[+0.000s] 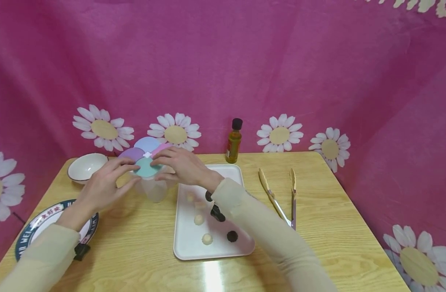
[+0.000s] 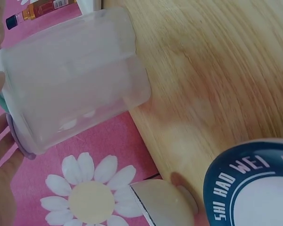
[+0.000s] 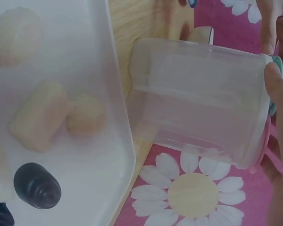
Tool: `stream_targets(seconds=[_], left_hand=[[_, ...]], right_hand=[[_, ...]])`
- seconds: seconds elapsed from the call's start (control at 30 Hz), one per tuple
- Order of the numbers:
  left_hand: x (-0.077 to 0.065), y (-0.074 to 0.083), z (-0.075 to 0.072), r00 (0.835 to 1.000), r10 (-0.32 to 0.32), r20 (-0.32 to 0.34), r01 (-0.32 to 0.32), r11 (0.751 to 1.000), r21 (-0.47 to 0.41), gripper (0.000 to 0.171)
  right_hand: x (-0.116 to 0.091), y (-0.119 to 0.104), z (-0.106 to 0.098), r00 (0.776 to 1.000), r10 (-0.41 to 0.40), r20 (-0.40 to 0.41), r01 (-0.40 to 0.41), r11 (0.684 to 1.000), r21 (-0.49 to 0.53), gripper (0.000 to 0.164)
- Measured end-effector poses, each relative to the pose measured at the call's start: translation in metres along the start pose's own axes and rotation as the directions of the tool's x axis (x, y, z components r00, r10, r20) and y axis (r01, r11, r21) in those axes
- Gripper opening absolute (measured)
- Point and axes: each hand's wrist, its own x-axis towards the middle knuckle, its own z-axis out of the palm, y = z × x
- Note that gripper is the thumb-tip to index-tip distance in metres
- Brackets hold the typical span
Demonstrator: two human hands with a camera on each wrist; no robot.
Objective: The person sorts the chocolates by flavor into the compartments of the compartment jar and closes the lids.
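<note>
A translucent plastic canister [image 1: 155, 191] stands upright at the back left of the table. Its flower-like lid has a green petal [image 1: 146, 167] in front, a purple petal [image 1: 131, 153], a blue petal [image 1: 147, 143] and a pink one. From the left, my left hand [image 1: 104, 182] grips the lid's edge, thumb by the green petal and fingers over the purple side. My right hand [image 1: 183, 164] grips the opposite edge, its thumb near the rim in the right wrist view and its fingers on the pink side. No contents show through the cloudy wall [image 3: 198, 94].
Right of the canister lies a white tray [image 1: 183, 249] with several pale and black pieces. Tongs [image 1: 277, 202] lie farther right. An oil bottle [image 1: 234, 142] stands at the back edge. A white bowl [image 1: 86, 166] and a blue-rimmed plate [image 1: 93, 227] are on the left.
</note>
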Motion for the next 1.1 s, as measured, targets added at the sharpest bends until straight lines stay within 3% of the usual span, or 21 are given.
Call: stream_targets(seconds=[0.3, 0.53, 0.67, 0.83, 0.9, 1.1], left_hand=[[0.0024, -0.0008, 0.0040, 0.999, 0.016, -0.043, -0.016, 1.000, 0.008, 0.042], [0.0019, -0.0035, 0.0052, 0.997, 0.048, -0.063, -0.048, 0.999, 0.006, 0.036], [0.0017, -0.0043, 0.0062, 0.995, 0.066, -0.078, -0.067, 0.998, -0.011, 0.060], [0.0036, -0.0018, 0.0049, 0.994, 0.048, -0.093, -0.049, 0.999, -0.016, 0.030], [0.0056, -0.0009, 0.0044, 0.994, 0.046, -0.102, -0.047, 0.999, -0.011, 0.038], [0.0089, -0.0013, 0.0047, 0.991, 0.057, -0.119, -0.058, 0.998, -0.002, 0.041]], right_hand=[[0.0051, -0.0005, 0.0047, 0.998, -0.003, -0.067, 0.000, 0.999, -0.036, 0.038], [0.0064, -0.0021, 0.0037, 0.999, 0.011, -0.046, -0.013, 0.999, -0.046, 0.037], [0.0059, -0.0025, 0.0038, 0.998, 0.019, -0.058, -0.021, 0.999, -0.038, 0.037], [0.0065, -0.0024, 0.0033, 0.996, 0.048, -0.077, -0.048, 0.999, 0.004, 0.033], [0.0077, -0.0021, 0.0014, 0.995, 0.056, -0.084, -0.054, 0.998, 0.024, 0.031], [0.0097, 0.0002, -0.0023, 0.996, 0.064, -0.061, -0.061, 0.997, 0.054, 0.030]])
